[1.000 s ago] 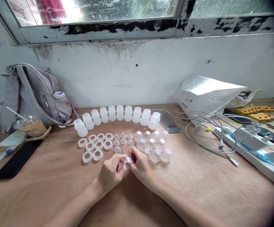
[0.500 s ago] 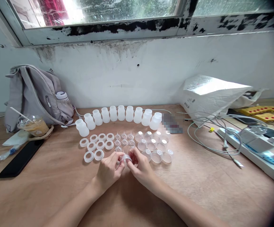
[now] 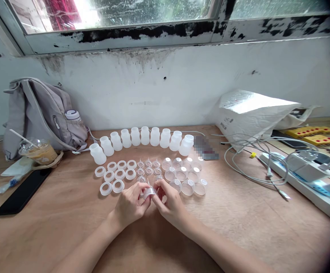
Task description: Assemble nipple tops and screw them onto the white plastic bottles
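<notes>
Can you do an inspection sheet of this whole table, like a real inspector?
Surface: brown table, looks like wood.
Job's things: ten cloudy bottles in a curved row; nine rings, small pointed pieces and clear domes in front of them.
Clutter: phone, drink cup and backpack at left; white bag at right.
Hands: left hand pinches a small clear part; right hand touches or nearly touches it, hard to tell.
Cables: pale cables loop loosely beside a power strip.
Surroundings: stained white wall; window above, black patches on its frame.
</notes>
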Demonstrator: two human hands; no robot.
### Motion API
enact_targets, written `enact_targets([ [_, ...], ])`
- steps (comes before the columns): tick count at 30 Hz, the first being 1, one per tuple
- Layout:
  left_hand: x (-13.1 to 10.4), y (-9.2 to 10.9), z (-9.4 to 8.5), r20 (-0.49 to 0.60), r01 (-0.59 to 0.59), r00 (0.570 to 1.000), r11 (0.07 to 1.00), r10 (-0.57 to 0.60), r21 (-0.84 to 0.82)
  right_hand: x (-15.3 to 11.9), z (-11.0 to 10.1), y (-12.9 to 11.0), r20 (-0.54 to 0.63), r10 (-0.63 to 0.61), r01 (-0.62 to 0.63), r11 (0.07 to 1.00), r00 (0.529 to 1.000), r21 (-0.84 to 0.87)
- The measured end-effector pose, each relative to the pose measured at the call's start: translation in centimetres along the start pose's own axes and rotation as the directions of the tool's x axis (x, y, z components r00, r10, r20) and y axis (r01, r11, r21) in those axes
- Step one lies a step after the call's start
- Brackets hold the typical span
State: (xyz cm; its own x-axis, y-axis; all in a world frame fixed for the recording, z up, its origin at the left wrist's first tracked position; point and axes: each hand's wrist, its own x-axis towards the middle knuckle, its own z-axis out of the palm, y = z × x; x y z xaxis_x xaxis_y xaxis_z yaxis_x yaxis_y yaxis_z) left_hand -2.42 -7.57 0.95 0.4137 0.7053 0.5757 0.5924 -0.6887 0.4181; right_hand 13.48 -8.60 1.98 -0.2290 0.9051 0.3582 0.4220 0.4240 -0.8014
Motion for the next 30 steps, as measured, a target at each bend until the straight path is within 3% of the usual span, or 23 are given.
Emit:
enact_targets([
  [10,-0.29,0.41,0.28,-0.018,0.053,0.998,0.999,-0.053,0.005,-0.18,0.27,0.86,0.025,-0.054,0.056,0.997,0.998,-0.057],
  [30,-0.46,0.52,0.75,-0.071,-0.001,0.998,1.000,-0.001,-0.030,-0.26,0.26,0.34,0.020,-0.113,0.115,0.985,0.993,-0.126],
])
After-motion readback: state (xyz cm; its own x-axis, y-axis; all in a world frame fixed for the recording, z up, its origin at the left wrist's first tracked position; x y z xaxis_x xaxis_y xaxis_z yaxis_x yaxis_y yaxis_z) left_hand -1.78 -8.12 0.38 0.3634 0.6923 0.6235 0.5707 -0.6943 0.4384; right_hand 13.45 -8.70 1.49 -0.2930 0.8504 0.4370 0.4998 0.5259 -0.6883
